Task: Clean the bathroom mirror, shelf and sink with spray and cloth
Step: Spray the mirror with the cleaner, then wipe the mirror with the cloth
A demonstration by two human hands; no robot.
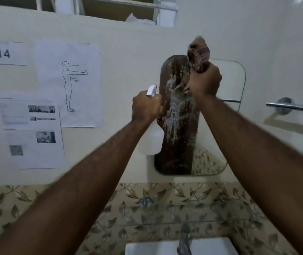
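A rounded wall mirror (226,92) hangs above the sink, its left part streaked with white spray foam. My left hand (145,105) grips a white spray bottle (155,142) by the trigger head, nozzle close to the mirror's left edge. My right hand (205,81) is raised in front of the mirror's upper middle, clenched around a bunched brown striped cloth (198,54) that sticks up above the fist. The white sink (147,246) and its grey faucet (184,240) lie at the bottom edge. No shelf is in sight.
Printed sheets (34,133) and a posture diagram (69,85) are taped to the wall at left. A chrome towel bar (294,107) juts out at right. Leaf-patterned tiles (165,205) run below the mirror. A window frame (121,8) sits above.
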